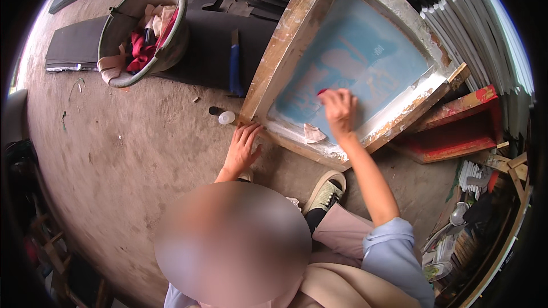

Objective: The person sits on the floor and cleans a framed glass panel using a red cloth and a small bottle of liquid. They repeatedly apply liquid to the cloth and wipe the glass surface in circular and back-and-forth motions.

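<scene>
A screen-printing frame [285,33] with a wooden, white-crusted rim and pale blue mesh [371,34] lies tilted in front of me. My right hand [341,115] is over the mesh, its fingers closed on a small dark red rag [322,92] that is mostly hidden by them. Against the frame's near left corner rests my left hand [242,151], fingers stretched out and holding nothing. On the mesh's near edge lies a crumpled whitish scrap [313,133]. Just beyond my left hand are a small white bottle [226,117] and a black cap-like piece [214,110].
A bucket [184,40] of red and pale rags stands at the far left. Close to it, a blue-handled tool [234,65] lies on a dark board [208,28]. At right sit a red-stained frame [451,114] and stacked white-edged sheets [474,28]. My shoe [327,191] is near the frame.
</scene>
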Demonstrator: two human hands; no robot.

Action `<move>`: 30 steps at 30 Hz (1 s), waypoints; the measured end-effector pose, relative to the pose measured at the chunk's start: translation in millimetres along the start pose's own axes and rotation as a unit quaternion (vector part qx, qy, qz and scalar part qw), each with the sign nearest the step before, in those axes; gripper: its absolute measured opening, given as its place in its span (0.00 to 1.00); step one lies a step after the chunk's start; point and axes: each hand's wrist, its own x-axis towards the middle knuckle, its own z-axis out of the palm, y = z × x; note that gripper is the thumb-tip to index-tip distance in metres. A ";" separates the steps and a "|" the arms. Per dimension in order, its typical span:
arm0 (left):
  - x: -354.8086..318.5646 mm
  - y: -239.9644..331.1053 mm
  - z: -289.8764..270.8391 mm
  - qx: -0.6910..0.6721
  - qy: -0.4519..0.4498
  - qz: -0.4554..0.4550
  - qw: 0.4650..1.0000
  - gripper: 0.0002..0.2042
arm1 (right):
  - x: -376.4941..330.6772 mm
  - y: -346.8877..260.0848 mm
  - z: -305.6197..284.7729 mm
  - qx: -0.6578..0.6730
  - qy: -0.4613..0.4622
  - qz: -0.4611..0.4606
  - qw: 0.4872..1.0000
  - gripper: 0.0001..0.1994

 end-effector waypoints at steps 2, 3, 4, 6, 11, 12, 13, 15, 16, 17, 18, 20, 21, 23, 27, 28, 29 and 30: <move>4.0 -3.0 -0.8 -0.010 0.001 0.006 1.000 0.32 | -15.5 -13.1 2.4 0.014 -0.046 -0.061 0.997 0.09; 4.1 -3.2 -2.8 -0.008 -0.001 0.009 1.000 0.32 | -13.2 -10.6 0.7 0.010 -0.048 -0.071 0.996 0.09; 3.9 -3.3 -4.8 -0.007 -0.003 0.011 1.000 0.32 | -10.6 -5.7 -1.4 0.006 -0.051 -0.081 0.995 0.09; 3.7 -1.5 -7.3 -0.009 -0.004 0.007 1.000 0.33 | -7.9 0.9 -5.3 -0.004 -0.014 0.016 1.000 0.10; 4.5 -3.1 -2.8 -0.017 0.001 0.007 1.000 0.32 | -18.1 -21.6 -3.8 -0.014 -0.068 0.004 0.998 0.09; 8.1 -3.1 -1.8 -0.020 0.002 0.012 1.000 0.32 | -14.2 -8.9 -6.1 -0.050 -0.042 -0.023 0.998 0.09; 5.6 -3.3 -4.3 -0.020 -0.001 0.011 1.000 0.32 | -5.4 -3.3 -11.3 -0.078 -0.018 -0.050 0.996 0.08; 3.4 -1.5 -5.1 -0.024 0.000 0.005 1.000 0.32 | 13.6 19.1 -28.3 -0.087 0.034 0.124 0.988 0.07; 1.9 -2.1 -6.0 -0.023 0.004 -0.003 1.000 0.32 | 30.8 22.0 -42.3 -0.074 0.067 0.185 0.978 0.05; -0.9 -2.8 -7.9 -0.022 0.007 -0.012 1.000 0.32 | 38.1 14.9 -41.2 -0.046 0.102 0.229 0.967 0.06; -1.0 -3.8 -8.3 -0.020 0.008 -0.010 1.000 0.32 | 47.8 5.4 -40.8 -0.025 0.139 0.274 0.951 0.06; -0.1 -4.4 -6.4 -0.017 0.013 -0.005 1.000 0.32 | 38.5 -8.6 -17.2 0.036 0.183 0.345 0.920 0.06; 11.7 3.2 1.0 -0.031 0.006 0.016 0.999 0.32 | -2.4 -8.4 12.9 0.020 0.132 0.317 0.939 0.06; 6.2 -3.3 -4.2 -0.022 -0.008 0.014 1.000 0.30 | -32.8 -48.6 29.8 -0.014 0.029 0.122 0.992 0.06; 5.6 -2.5 -10.1 -0.024 -0.008 0.007 1.000 0.31 | -24.4 -23.0 11.1 -0.050 0.073 0.130 0.988 0.08; 4.0 -2.5 -10.3 -0.028 -0.008 0.000 1.000 0.31 | -16.9 -13.1 -1.7 -0.062 0.075 0.193 0.976 0.09; 1.7 -2.1 -10.6 -0.031 -0.008 -0.007 0.999 0.32 | -15.4 -15.5 -0.8 -0.042 0.063 0.194 0.978 0.09; 4.0 -2.5 -7.7 -0.032 -0.006 -0.001 0.999 0.32 | -14.4 -15.0 1.2 -0.031 0.055 0.197 0.978 0.09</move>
